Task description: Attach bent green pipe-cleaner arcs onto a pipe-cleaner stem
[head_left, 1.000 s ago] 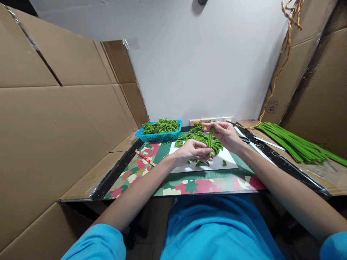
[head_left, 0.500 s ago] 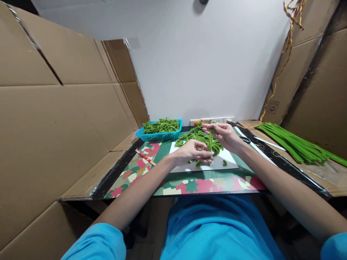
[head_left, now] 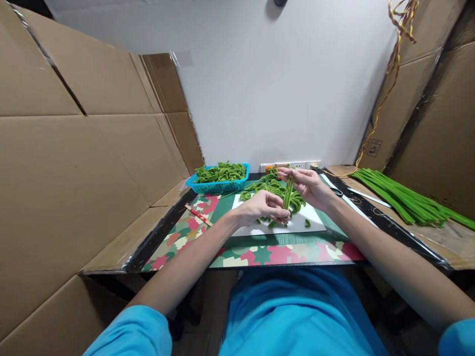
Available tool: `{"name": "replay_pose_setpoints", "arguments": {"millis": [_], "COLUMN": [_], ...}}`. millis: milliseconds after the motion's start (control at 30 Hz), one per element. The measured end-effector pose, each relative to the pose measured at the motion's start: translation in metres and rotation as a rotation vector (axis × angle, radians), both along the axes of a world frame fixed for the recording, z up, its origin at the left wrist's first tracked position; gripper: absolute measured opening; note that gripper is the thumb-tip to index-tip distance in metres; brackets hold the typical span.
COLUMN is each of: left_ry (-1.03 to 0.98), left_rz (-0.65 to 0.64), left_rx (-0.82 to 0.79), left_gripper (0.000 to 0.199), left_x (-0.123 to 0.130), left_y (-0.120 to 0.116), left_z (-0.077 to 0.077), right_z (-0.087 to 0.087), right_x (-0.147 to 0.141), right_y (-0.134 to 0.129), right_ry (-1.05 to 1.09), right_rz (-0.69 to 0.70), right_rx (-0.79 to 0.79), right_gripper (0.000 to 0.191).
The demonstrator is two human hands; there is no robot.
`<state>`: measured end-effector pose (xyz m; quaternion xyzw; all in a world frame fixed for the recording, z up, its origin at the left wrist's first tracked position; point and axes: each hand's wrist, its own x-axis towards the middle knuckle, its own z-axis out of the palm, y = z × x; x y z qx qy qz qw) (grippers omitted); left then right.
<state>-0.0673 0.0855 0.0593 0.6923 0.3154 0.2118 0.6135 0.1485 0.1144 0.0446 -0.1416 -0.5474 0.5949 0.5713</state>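
Between my hands, several fuzzy green pipe cleaners (head_left: pixel 288 192) stand upright in a small bundle. My left hand (head_left: pixel 269 206) pinches them at the lower end. Near their top, the thumb and fingers of my right hand (head_left: pixel 302 182) are closed on the upper ends. Below and behind the hands, many short curled green pipe cleaner pieces (head_left: pixel 272 186) lie in a heap, partly over a white sheet (head_left: pixel 311 225). One small curved piece (head_left: pixel 308 223) lies apart at the right on that sheet.
A blue basket (head_left: pixel 218 186) of curled green pieces stands at the back left. Long straight green pipe cleaners (head_left: pixel 404 198) lie at the right, beside scissors (head_left: pixel 336 192). A red stick (head_left: pixel 199 215) rests on the patterned mat (head_left: pixel 178 237). Cardboard walls (head_left: pixel 92 163) flank the table.
The upper ends of the bundle have spread slightly apart at my right fingers. My left hand has shifted a little to the left; both hands keep their hold.
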Motion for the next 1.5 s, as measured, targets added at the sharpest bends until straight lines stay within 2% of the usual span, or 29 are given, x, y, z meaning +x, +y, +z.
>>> {"name": "replay_pose_setpoints", "arguments": {"millis": [133, 600, 867, 1067, 1500], "left_ry": [-0.034, -0.059, -0.063, -0.044, -0.083], "left_rz": [0.007, -0.101, -0.063, -0.007, 0.065], "left_rx": [-0.023, -0.084, -0.096, -0.133, -0.123], "left_gripper": [0.038, 0.040, 0.042, 0.052, 0.051], "left_x": [0.002, -0.001, 0.001, 0.005, 0.003], "left_y": [0.001, -0.003, -0.004, -0.007, 0.000], "left_z": [-0.003, 0.002, -0.001, 0.000, -0.004], "right_z": [0.003, -0.001, 0.002, 0.000, -0.001], "right_x": [0.000, -0.013, -0.010, -0.009, -0.009], "right_y": [-0.002, -0.007, -0.006, -0.003, -0.004], "right_ry": [-0.007, 0.047, 0.017, 0.013, -0.018], "right_rz": [0.007, -0.080, -0.121, -0.097, -0.094], "right_rx": [-0.075, -0.017, -0.005, -0.010, -0.007], "right_gripper": [0.037, 0.033, 0.034, 0.034, 0.036]}}
